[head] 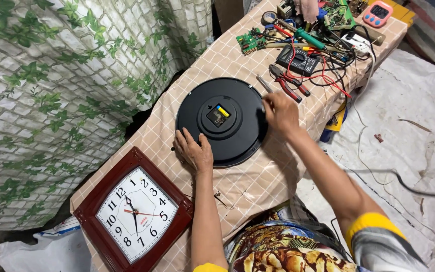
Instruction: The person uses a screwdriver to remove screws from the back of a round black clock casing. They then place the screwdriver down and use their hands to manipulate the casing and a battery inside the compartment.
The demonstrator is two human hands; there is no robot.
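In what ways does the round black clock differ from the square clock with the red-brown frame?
The round black clock lies face down, showing its back and a small battery compartment; the square clock lies face up, showing a white dial with hands. The round one is black and circular; the square one has a red-brown frame with rounded sides. The left hand and right hand touch the round clock; nothing touches the square clock. Both lie flat on the checked tablecloth.

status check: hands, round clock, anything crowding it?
Left hand flat on round black clock, face-down. Right hand gripping its right rim. Red-handled pliers close beside; square red-framed clock lies apart.
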